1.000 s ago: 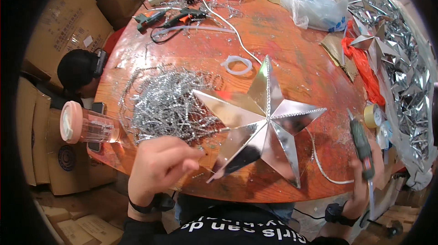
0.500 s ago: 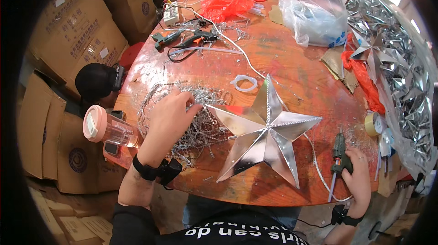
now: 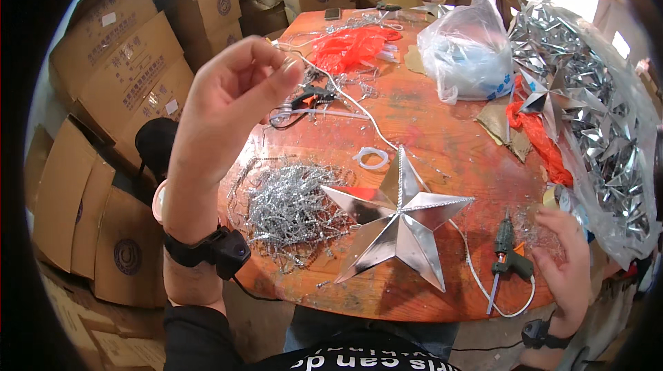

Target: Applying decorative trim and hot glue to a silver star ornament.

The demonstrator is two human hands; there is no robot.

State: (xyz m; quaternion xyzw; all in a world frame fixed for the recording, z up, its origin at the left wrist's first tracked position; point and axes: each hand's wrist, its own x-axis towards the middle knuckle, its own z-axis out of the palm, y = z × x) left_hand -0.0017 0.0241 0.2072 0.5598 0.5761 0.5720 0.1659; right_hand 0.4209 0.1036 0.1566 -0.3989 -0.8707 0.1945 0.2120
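Observation:
My left hand (image 3: pixel 238 95) is raised above the left side of the table, fingers curled and thumb pressed toward the index finger. Whatever that pinch may hold is too small to make out. My right hand (image 3: pixel 568 250) hovers just right of a green glue gun (image 3: pixel 507 254), apart from it, with thumb and fingers spread. The glue gun lies on the table with a clear glue stick in its rear. Between my hands lies a shiny silver five-pointed star (image 3: pixel 400 216), with beaded trim along its upper and right ridges. A tangled pile of silver bead chain (image 3: pixel 293 209) lies left of it.
A second dark glue gun (image 3: pixel 311 98), a coil of clear tubing (image 3: pixel 371 158) and red plastic (image 3: pixel 349 46) lie farther back. A bulging white plastic bag (image 3: pixel 466 53) stands behind. Many silver stars (image 3: pixel 608 129) fill a clear bag at right. Cardboard boxes (image 3: pixel 131 74) stack at left.
My left hand has risen from the bead chain pile, up and away from the star's left tip. My right hand has let go of the glue gun and moved right.

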